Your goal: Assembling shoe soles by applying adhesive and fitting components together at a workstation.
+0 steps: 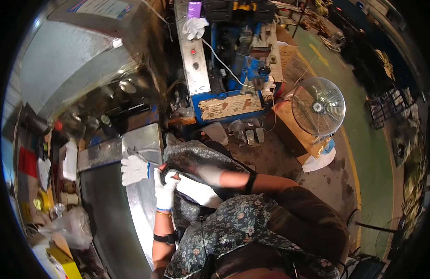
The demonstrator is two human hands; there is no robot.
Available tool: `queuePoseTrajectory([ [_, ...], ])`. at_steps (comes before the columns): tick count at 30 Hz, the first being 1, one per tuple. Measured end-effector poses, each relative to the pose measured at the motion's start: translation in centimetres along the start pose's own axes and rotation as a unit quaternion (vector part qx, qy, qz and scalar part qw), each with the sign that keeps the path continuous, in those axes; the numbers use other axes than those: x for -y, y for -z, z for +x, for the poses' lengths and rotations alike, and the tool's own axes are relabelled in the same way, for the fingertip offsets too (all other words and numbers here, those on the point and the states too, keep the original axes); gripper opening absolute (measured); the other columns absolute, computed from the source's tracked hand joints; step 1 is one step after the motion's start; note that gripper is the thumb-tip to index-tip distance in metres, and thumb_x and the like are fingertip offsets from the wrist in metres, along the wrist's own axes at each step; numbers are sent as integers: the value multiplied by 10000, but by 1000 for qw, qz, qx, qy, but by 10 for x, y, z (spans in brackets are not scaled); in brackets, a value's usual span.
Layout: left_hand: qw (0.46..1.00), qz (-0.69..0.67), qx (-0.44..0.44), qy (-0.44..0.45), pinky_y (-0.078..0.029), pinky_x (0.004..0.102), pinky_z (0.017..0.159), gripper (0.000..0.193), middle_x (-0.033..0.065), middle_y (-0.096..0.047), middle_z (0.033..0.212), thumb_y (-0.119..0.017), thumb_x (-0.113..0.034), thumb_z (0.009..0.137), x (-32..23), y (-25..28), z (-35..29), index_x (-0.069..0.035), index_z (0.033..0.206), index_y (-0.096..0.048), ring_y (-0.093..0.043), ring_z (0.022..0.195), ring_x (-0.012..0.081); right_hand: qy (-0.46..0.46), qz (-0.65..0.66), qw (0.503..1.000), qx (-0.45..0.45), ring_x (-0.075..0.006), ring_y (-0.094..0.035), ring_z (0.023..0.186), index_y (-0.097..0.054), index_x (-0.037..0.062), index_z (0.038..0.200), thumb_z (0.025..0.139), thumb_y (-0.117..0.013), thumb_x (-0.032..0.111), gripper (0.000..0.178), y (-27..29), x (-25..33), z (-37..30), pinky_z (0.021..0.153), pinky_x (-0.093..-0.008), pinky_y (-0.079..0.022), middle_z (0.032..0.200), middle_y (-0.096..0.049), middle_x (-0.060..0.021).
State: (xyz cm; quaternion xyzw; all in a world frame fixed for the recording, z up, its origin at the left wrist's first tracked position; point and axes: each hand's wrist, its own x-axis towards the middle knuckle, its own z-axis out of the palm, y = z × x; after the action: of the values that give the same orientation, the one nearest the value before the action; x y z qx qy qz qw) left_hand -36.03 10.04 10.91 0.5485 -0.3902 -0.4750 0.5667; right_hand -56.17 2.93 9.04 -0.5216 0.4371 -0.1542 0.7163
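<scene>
My left hand (pixel 165 191), in a white glove with bare fingertips, is closed around the upper end of a long bright-white piece (pixel 196 189) lying across my lap. The piece has a rounded end with a dark edge; its exact kind is not clear. My right hand (pixel 208 176), also white-gloved, is smeared by motion just above and to the right of that piece, so its fingers cannot be made out. A loose white glove (pixel 135 170) lies on the metal bench edge (pixel 143 204), left of my left hand.
A blue-framed machine (pixel 231 106) with a metal panel stands ahead, another white glove (pixel 195 28) on top. To the right, a round caged fan (pixel 318 107) stands by cardboard (pixel 289 125). Pedals (pixel 255 136) sit on the floor; a plastic bag (pixel 75 228) lies left.
</scene>
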Motion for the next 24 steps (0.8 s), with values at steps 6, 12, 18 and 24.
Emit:
queuePoseTrajectory([
  [6, 997, 67, -19, -41, -515, 275, 844, 527, 60, -614, 1063, -687, -6, 826, -13, -11, 5, -28, 1323, -514, -608, 919, 132, 95, -311, 945, 4, -421, -666, 1001, -510, 112, 1394, 1063, -269, 470, 544, -13, 14, -9, 852, -510, -498, 1095, -688, -255],
  [12, 996, 89, 13, 0, -502, 247, 825, 528, 34, -614, 1008, -675, -1, 846, -15, -8, 16, -26, 1339, -487, -591, 899, 108, 148, -454, 873, -98, -400, -682, 713, -544, -40, 1191, 994, -498, 328, 419, -33, 31, -9, 648, -520, -513, 781, -677, -211],
  [18, 993, 102, 58, 22, -516, 262, 834, 547, 50, -665, 997, -684, 4, 866, -5, -5, 25, -35, 1362, -457, -623, 919, 118, 183, -375, 907, -51, -406, -682, 992, -426, -75, 1343, 986, -528, 313, 537, -6, 5, -17, 838, -463, -540, 1153, -639, -318],
  [24, 883, -435, 132, 115, -389, 449, 1145, 654, 172, -530, 1443, -558, -439, 984, 24, 19, 33, -74, 1502, -399, -528, 1312, 298, 157, 57, 984, 57, -346, -507, 1340, -60, -59, 1572, 994, -578, 397, 900, -5, -27, -6, 1054, -363, -437, 1473, -450, -315],
])
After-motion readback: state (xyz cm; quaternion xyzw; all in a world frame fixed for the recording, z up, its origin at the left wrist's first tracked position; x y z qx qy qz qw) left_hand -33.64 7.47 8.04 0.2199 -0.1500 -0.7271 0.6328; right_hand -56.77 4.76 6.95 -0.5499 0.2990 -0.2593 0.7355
